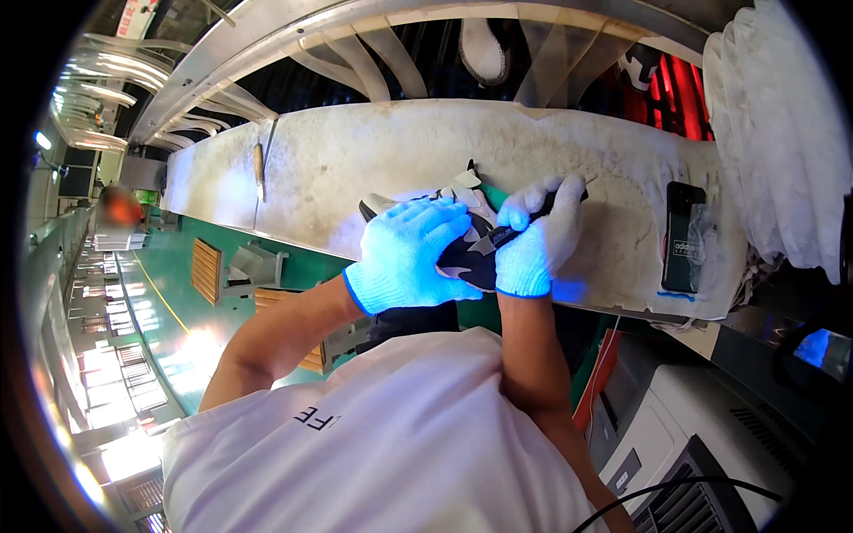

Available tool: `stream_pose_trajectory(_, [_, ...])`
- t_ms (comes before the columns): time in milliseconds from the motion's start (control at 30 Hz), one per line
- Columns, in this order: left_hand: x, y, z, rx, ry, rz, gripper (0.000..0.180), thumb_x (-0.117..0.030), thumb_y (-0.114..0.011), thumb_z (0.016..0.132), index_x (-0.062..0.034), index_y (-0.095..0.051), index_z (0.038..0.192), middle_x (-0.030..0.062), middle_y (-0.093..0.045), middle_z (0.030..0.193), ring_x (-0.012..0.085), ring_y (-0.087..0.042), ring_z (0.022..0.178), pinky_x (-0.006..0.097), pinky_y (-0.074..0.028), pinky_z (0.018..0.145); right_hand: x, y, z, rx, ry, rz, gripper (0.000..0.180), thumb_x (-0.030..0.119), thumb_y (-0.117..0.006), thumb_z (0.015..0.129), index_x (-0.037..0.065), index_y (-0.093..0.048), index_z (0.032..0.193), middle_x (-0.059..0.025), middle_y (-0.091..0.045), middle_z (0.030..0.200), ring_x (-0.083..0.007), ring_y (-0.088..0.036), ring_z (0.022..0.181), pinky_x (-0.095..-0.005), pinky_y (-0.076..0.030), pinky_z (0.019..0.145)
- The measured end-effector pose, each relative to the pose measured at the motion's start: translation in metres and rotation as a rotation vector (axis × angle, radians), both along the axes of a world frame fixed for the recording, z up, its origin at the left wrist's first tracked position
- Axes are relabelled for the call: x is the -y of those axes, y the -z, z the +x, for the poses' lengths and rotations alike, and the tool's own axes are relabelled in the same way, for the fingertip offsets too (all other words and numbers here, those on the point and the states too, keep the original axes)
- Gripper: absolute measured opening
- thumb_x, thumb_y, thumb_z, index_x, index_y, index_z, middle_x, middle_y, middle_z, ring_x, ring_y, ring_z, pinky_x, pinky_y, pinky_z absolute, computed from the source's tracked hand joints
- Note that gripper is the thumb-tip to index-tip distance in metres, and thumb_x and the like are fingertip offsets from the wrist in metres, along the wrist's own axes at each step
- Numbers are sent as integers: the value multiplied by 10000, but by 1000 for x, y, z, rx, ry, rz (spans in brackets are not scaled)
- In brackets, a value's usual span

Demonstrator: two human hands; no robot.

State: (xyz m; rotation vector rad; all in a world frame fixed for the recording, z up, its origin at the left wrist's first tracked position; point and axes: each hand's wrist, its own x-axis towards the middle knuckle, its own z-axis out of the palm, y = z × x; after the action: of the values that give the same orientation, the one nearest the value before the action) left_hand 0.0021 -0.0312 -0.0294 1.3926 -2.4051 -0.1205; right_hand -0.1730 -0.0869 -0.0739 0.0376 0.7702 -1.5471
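1. Nearest the camera, the person's white T-shirt [391, 435] fills the lower middle of the view, with both bare forearms rising from it toward the worktop.
2. The left hand [404, 253], in a white knit glove, lies spread over a black, grey and white shoe [468, 233], pressing it down at the near edge of the worktop [355, 169].
3. The right hand [536, 240], gloved the same way, is clenched round a dark, slim tool [508, 233] whose tip meets the shoe's side; it may be a pen or a small knife, the view is too small to tell.
4. The shoe looks light, with a soft upper and a stiffer sole. It is probably best held firmly at the sole or heel, since the upper would give under pressure.
5. Farther right on the stained white worktop lies a black phone [684, 235].
6. Beyond, pale curved strips [355, 58] hang from a metal rack.
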Motion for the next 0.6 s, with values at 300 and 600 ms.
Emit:
stream_pose_trajectory(300, [-3,-1,-2,10,-20,11,806,-642,-991,610,-53,-832,1138,122,-806,1283,355,-804,1120,474,-620,1036,6,23,-22,269,-4,-39,364,368,-577,1170,160,-486,886,30,-422,669,-127,-342,506,-340,-331,541])
stream_pose_trajectory(600, [-7,2,2,-14,15,-70,847,-659,-993,606,-53,-804,1166,147,-804,1253,389,-791,1166,491,-622,1048,21,5,6,-412,34,117,330,268,-674,1112,75,-552,875,5,-482,685,-134,-455,474,-311,-394,442])
